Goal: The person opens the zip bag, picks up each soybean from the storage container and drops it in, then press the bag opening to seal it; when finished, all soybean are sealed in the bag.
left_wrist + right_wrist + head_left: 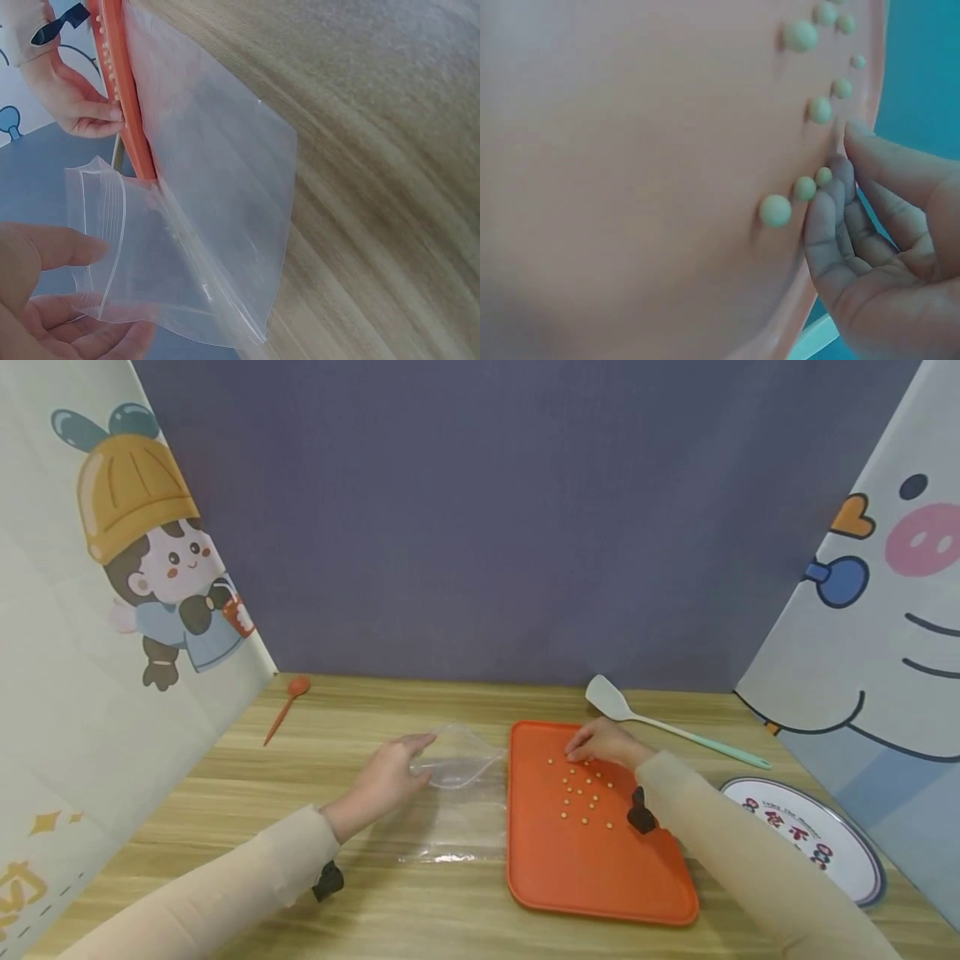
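"Where's the bag?"

"The clear plastic bag (465, 822) is just left of the orange tray (592, 881), its lower part lying on the table (420, 914) near the tray's left edge and its mouth lifted and gaping."

"What's the left hand (384, 772) doing?"

"It holds the bag's mouth, thumb on one side and fingers bent on the other."

"And the right hand (609, 744)?"

"It's over the far part of the tray, palm side down, fingers bent, fingertips right by the beads (610, 826). Whether it pinches one, I cannot tell."

"So where are the beads?"

"Small, pale and round, scattered over the tray's far half and middle; the nearest one touches or almost touches a right fingertip."

"Anything else around the tray?"

"A spatula (675, 732) with a green handle end, beyond its far edge and slanting off to the right. A printed plate (851, 870) on its right, partly behind the right sleeve (750, 852). A red spoon (284, 711) sits well to its left."
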The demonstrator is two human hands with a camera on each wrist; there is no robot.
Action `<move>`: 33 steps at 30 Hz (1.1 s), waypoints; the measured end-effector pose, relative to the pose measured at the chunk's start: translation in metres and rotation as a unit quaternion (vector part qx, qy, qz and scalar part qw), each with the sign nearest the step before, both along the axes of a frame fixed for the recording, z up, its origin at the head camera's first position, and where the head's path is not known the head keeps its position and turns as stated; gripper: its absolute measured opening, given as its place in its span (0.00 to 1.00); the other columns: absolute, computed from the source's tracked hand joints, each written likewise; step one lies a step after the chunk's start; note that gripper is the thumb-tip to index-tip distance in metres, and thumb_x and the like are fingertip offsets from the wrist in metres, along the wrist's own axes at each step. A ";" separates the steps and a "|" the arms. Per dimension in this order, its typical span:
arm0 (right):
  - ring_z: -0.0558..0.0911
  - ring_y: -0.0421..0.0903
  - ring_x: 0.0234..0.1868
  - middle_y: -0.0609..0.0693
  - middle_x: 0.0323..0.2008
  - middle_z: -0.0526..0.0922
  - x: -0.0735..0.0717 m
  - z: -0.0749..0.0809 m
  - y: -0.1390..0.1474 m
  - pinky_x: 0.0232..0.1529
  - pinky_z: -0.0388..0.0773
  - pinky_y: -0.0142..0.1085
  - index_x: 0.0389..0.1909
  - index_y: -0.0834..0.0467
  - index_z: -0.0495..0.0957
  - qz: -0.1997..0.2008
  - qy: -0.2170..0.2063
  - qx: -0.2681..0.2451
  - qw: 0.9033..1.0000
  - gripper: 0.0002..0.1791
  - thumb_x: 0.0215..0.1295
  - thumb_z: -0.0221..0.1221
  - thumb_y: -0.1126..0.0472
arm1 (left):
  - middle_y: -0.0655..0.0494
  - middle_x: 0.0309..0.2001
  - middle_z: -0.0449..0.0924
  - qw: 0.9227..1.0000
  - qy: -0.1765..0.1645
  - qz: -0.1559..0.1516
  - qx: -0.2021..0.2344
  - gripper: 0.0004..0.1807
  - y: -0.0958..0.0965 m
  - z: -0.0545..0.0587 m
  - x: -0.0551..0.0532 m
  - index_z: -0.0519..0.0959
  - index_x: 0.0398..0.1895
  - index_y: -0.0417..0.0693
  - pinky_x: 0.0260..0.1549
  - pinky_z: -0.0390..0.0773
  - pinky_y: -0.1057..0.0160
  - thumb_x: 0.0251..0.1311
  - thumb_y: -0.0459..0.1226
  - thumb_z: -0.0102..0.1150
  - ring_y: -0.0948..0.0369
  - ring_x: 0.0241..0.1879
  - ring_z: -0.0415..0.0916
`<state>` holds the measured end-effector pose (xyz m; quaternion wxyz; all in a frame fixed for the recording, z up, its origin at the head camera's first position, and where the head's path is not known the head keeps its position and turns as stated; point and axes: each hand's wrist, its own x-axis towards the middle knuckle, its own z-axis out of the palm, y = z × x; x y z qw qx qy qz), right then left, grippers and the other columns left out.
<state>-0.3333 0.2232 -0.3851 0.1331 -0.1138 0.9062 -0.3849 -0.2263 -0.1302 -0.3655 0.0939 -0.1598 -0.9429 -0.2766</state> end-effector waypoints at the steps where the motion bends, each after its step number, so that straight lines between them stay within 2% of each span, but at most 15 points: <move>1: 0.79 0.39 0.28 0.53 0.33 0.88 0.000 0.000 0.001 0.32 0.81 0.32 0.39 0.68 0.84 0.000 0.000 -0.005 1.000 0.11 0.56 0.67 0.67 | 0.41 0.64 0.72 1.000 0.000 0.000 0.000 0.32 0.000 0.000 0.000 0.71 0.64 0.39 0.60 0.75 0.48 0.53 0.32 0.67 0.44 0.61 0.72; 8: 0.82 0.42 0.29 0.57 0.35 0.87 0.000 0.002 0.007 0.35 0.85 0.38 0.42 0.73 0.81 -0.003 -0.008 -0.047 0.999 0.13 0.59 0.63 0.69 | 0.40 0.64 0.71 1.000 0.000 -0.002 -0.003 0.33 0.000 0.000 0.001 0.70 0.64 0.38 0.62 0.72 0.47 0.52 0.31 0.67 0.43 0.63 0.70; 14: 0.83 0.41 0.30 0.53 0.33 0.87 -0.002 0.004 0.009 0.38 0.86 0.38 0.46 0.75 0.79 -0.023 -0.016 -0.079 0.996 0.16 0.60 0.63 0.70 | 0.40 0.65 0.71 1.000 -0.005 -0.007 -0.001 0.34 0.000 0.000 0.001 0.70 0.65 0.38 0.64 0.70 0.48 0.52 0.31 0.67 0.44 0.65 0.69; 19: 0.85 0.40 0.34 0.53 0.37 0.88 -0.003 0.010 0.007 0.41 0.85 0.37 0.49 0.72 0.79 -0.035 -0.015 -0.078 0.996 0.18 0.60 0.64 0.66 | 0.40 0.64 0.71 1.000 -0.005 -0.007 0.000 0.34 0.001 -0.001 0.000 0.70 0.65 0.39 0.64 0.70 0.48 0.52 0.31 0.67 0.44 0.65 0.69; 24: 0.85 0.42 0.39 0.54 0.42 0.87 -0.001 0.018 0.000 0.45 0.85 0.39 0.50 0.67 0.80 -0.031 0.006 -0.068 0.997 0.18 0.61 0.64 0.62 | 0.40 0.65 0.71 1.000 -0.002 -0.007 -0.002 0.33 0.001 -0.001 0.000 0.70 0.65 0.38 0.64 0.71 0.48 0.52 0.31 0.67 0.44 0.64 0.69; 28: 0.85 0.48 0.43 0.56 0.45 0.86 0.007 0.026 -0.012 0.50 0.84 0.44 0.50 0.67 0.80 -0.019 0.018 -0.080 0.996 0.18 0.61 0.65 0.62 | 0.41 0.65 0.71 1.000 -0.002 -0.004 -0.004 0.33 0.001 0.000 0.001 0.70 0.65 0.39 0.63 0.72 0.48 0.53 0.32 0.67 0.44 0.64 0.70; 33: 0.83 0.59 0.49 0.57 0.45 0.86 0.014 0.033 -0.030 0.53 0.81 0.51 0.51 0.69 0.79 0.005 0.011 -0.128 0.992 0.20 0.61 0.64 0.63 | 0.41 0.65 0.71 1.000 0.000 -0.002 -0.007 0.33 0.001 0.001 0.001 0.70 0.65 0.40 0.63 0.72 0.47 0.53 0.32 0.67 0.44 0.63 0.70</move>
